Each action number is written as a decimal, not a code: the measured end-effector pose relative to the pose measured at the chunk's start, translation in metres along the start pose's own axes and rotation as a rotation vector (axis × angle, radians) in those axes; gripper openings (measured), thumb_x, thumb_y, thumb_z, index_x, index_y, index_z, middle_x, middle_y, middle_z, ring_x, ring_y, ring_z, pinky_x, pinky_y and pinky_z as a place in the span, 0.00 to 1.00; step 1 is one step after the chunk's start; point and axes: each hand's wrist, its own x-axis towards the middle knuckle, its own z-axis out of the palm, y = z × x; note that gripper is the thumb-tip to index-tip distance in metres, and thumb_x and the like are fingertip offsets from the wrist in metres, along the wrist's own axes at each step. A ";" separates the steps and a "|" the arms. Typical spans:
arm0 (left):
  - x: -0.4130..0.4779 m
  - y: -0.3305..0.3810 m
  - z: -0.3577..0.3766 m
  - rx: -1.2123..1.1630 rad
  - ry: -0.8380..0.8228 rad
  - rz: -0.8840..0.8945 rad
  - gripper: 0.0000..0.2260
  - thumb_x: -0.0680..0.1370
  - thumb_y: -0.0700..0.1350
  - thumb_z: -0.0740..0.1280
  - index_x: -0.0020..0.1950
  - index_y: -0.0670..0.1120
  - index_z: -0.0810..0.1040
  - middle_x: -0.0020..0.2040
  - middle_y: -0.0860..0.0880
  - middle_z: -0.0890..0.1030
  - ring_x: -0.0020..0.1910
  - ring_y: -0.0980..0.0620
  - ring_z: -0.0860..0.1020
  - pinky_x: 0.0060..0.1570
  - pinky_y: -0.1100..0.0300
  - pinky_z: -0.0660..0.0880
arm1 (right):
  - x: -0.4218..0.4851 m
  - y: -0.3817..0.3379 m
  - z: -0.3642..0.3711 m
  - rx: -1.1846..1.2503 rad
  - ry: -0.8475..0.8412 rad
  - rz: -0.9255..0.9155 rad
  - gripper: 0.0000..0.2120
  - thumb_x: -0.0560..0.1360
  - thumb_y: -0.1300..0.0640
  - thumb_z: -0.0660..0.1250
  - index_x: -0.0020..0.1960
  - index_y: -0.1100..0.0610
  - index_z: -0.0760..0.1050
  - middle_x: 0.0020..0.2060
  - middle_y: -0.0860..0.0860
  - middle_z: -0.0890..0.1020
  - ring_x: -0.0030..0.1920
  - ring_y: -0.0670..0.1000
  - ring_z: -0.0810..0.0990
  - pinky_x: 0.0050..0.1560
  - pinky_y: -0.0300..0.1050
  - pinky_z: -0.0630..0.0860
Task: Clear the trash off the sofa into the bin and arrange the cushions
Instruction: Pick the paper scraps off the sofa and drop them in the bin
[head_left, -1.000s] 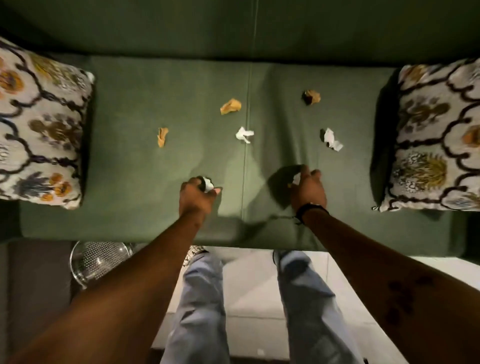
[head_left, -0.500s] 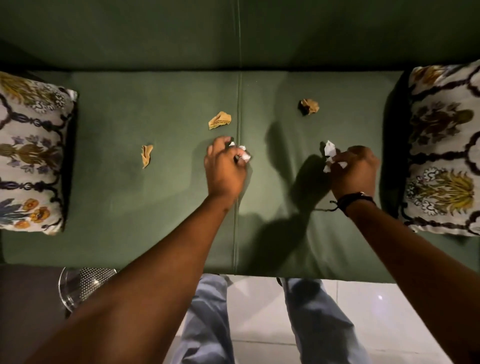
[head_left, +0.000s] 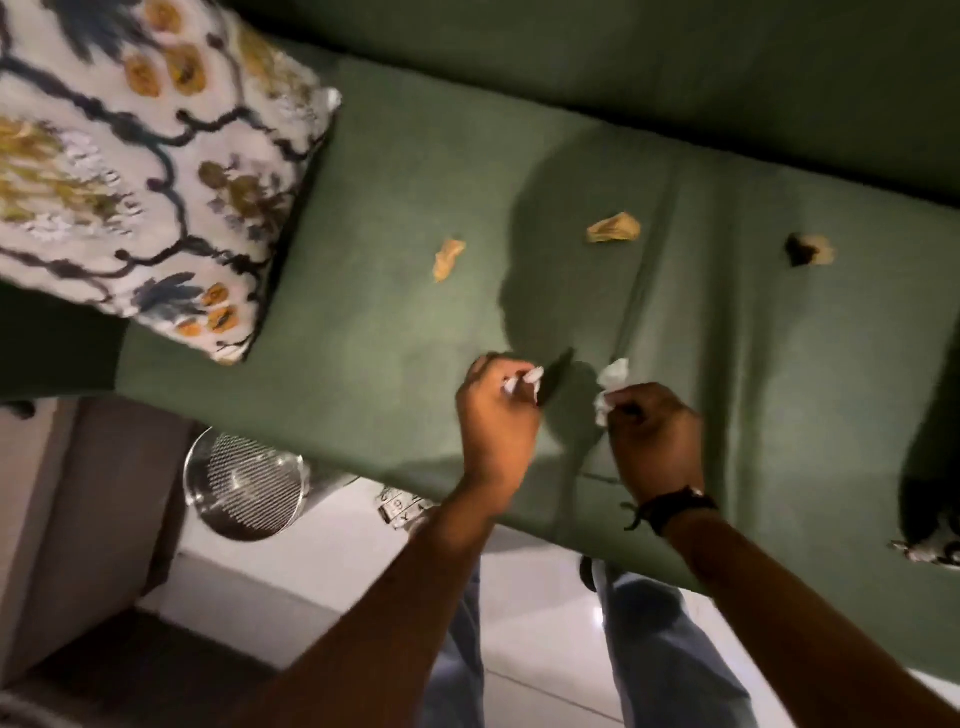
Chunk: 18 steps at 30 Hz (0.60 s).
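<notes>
My left hand (head_left: 496, 415) is closed around crumpled white paper (head_left: 522, 378) above the front of the green sofa seat (head_left: 363, 332). Beside it, my right hand (head_left: 652, 436) grips another wad of white paper (head_left: 612, 382). Three brown paper scraps lie further back on the seat: one on the left (head_left: 448, 258), one in the middle (head_left: 613, 228), one on the right (head_left: 810, 250). A patterned cushion (head_left: 135, 171) lies at the sofa's left end. The wire-mesh bin (head_left: 247, 480) stands on the floor below the seat's front edge, left of my hands.
A corner of a second patterned cushion (head_left: 930, 548) shows at the right edge. My legs in light jeans (head_left: 670, 649) stand on the white tiled floor. A dark rug or mat (head_left: 130, 670) lies at the lower left.
Both hands have drawn back from the middle of the seat toward its front edge, each holding white paper. The view has swung left and tilted, bringing the bin closer.
</notes>
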 end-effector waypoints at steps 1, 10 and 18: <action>-0.006 -0.017 -0.034 -0.060 0.094 -0.068 0.08 0.70 0.27 0.68 0.41 0.39 0.82 0.40 0.48 0.81 0.40 0.64 0.79 0.45 0.71 0.73 | -0.015 -0.023 0.027 0.013 -0.086 -0.064 0.09 0.69 0.72 0.68 0.40 0.61 0.84 0.41 0.59 0.86 0.42 0.57 0.84 0.48 0.45 0.79; 0.008 -0.213 -0.278 -0.038 0.599 -0.738 0.02 0.72 0.34 0.72 0.42 0.39 0.80 0.43 0.37 0.83 0.43 0.46 0.79 0.56 0.44 0.78 | -0.128 -0.143 0.293 -0.235 -0.862 -0.367 0.11 0.72 0.66 0.63 0.49 0.61 0.82 0.52 0.60 0.84 0.56 0.60 0.79 0.59 0.47 0.73; 0.041 -0.242 -0.290 -0.024 0.586 -0.809 0.11 0.76 0.34 0.62 0.52 0.36 0.83 0.55 0.37 0.84 0.57 0.37 0.81 0.64 0.48 0.76 | -0.134 -0.140 0.342 -0.265 -0.746 -0.178 0.16 0.76 0.58 0.58 0.57 0.61 0.79 0.56 0.62 0.83 0.59 0.62 0.79 0.59 0.52 0.74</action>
